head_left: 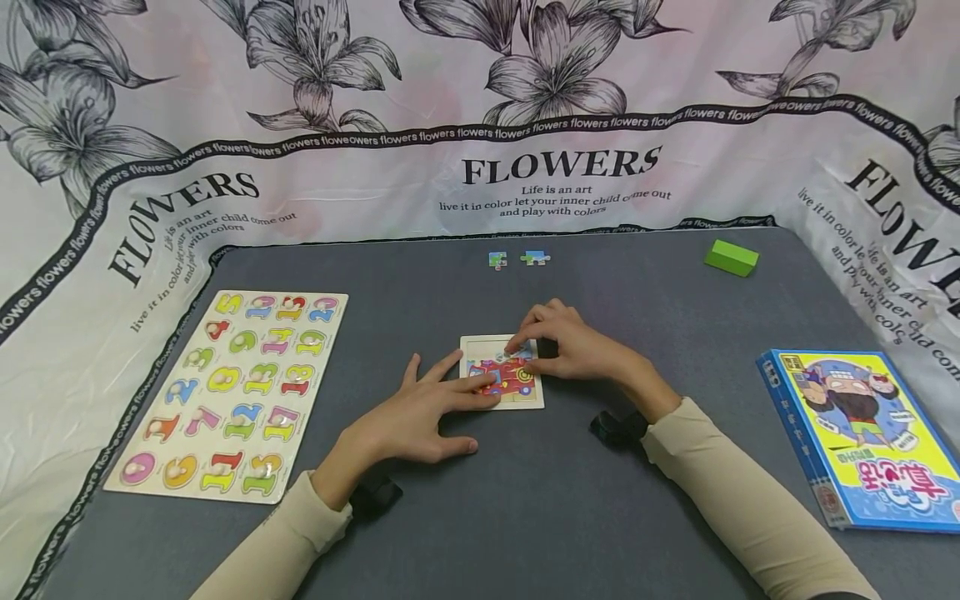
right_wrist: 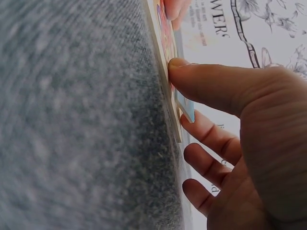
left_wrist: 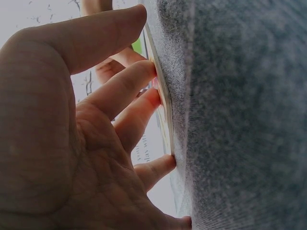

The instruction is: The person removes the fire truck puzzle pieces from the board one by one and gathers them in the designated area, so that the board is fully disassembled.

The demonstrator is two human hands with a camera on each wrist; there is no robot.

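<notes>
A small jigsaw puzzle (head_left: 487,340) with a pale frame and a red vehicle picture lies flat at the middle of the table. My left hand (head_left: 420,412) has its fingers spread, with fingertips resting on the puzzle's left part. The thumb stays apart from it. From the right, my right hand (head_left: 573,342) reaches over the upper right part. In the right wrist view, a light blue puzzle piece (right_wrist: 186,106) stands tilted above the frame between thumb and index finger. The thumb tip touches the puzzle; the other fingers are bent. Fingers hide part of the picture.
Two loose puzzle pieces, one (head_left: 497,260) left of the other (head_left: 536,258), lie near the far edge. A green block (head_left: 731,258) is at the far right. A number board (head_left: 202,396) lies left, and a blue and yellow box (head_left: 862,450) lies right.
</notes>
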